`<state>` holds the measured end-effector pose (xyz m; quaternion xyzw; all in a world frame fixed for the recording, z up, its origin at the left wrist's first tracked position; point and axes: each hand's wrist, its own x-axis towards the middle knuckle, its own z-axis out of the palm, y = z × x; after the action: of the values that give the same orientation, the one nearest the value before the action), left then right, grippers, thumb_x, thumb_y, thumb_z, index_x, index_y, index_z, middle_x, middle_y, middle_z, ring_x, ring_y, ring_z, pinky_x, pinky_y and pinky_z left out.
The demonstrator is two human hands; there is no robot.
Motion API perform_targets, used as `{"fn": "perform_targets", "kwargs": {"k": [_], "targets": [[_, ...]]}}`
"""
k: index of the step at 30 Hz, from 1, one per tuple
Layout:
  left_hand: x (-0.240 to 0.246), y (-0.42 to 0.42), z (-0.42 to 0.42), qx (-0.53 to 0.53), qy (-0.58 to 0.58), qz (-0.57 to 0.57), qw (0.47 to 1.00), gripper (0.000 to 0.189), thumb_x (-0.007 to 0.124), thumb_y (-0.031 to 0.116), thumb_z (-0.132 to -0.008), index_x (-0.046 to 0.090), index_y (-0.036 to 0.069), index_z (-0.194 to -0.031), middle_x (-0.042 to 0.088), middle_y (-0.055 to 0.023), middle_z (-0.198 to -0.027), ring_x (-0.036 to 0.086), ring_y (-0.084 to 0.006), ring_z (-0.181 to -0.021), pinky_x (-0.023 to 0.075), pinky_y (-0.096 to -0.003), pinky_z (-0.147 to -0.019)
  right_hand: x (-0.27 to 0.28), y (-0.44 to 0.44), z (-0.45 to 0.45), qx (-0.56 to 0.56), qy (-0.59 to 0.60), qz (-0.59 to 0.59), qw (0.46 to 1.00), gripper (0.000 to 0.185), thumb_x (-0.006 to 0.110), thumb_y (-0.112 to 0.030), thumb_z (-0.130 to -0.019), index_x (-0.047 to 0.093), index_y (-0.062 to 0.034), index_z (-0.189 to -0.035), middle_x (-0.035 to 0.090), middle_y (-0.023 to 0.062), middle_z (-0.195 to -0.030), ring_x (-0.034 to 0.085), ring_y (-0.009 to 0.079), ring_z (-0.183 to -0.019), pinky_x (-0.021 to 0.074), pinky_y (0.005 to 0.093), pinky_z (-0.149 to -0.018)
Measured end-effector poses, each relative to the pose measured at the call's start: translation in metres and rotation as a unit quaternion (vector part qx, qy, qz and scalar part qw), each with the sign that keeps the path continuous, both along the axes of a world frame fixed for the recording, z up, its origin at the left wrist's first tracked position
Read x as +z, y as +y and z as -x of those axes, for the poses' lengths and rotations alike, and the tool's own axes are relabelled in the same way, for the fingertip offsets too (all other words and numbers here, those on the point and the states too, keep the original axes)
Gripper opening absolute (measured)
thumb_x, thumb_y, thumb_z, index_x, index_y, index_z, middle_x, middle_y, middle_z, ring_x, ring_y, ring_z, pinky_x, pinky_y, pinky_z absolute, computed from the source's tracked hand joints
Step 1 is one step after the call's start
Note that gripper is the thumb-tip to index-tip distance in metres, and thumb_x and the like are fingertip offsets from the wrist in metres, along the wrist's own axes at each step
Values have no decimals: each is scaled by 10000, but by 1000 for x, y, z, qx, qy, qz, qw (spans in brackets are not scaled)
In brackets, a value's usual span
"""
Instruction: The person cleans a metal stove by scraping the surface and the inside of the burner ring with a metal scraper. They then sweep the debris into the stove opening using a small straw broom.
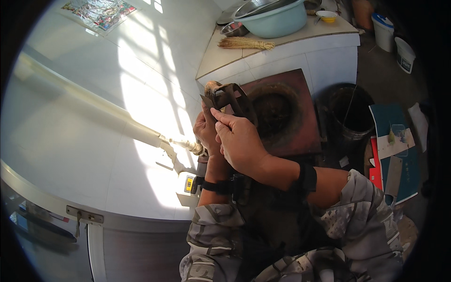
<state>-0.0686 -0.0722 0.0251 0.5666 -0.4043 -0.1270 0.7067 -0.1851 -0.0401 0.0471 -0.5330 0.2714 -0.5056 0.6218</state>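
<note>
My right hand (243,139) grips a thin flat dark blade (208,102), with the index finger stretched along it and the other fingers curled. Its handle is hidden in my fist. Close against it on the left is my left hand (205,130), a raised finger touching the blade's side; whether it holds anything is hidden. Just beyond both hands is a blackened, curved frame-like object (234,93) with openings and a brown rounded end (212,87). It stands at the left edge of a reddish-brown stove top (296,84), beside the sooty round opening (273,114).
A tiled counter (327,30) behind carries a straw whisk (245,43), a pale blue basin (278,23) and a metal bowl (234,29). A black bucket (352,132) stands right of the stove, near a cleaver (393,176) on a green board (408,176). A pipe (186,142) runs along the left wall.
</note>
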Motion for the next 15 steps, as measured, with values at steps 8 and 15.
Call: {"fn": "perform_targets", "kwargs": {"k": [8,15], "targets": [[-2,2,6,10,-49,-20,999,616,605,484,-1131,657,39,-708,555,22,-568,478,-51,-546,379,-283,-496,10,-23,2,-22,4,27,999,384,543,-130,-1100,676,20,-1427,768,256,-1089,753,291,-937,584,363,-888],[1,4,11,8,-41,-30,999,596,614,476,-1127,654,53,-710,548,36,-575,474,-46,-549,382,-279,-492,16,-21,17,87,-82,-118,986,445,517,-131,-1125,590,-14,-1548,611,24,-731,519,80,-558,462,283,-518]]}}
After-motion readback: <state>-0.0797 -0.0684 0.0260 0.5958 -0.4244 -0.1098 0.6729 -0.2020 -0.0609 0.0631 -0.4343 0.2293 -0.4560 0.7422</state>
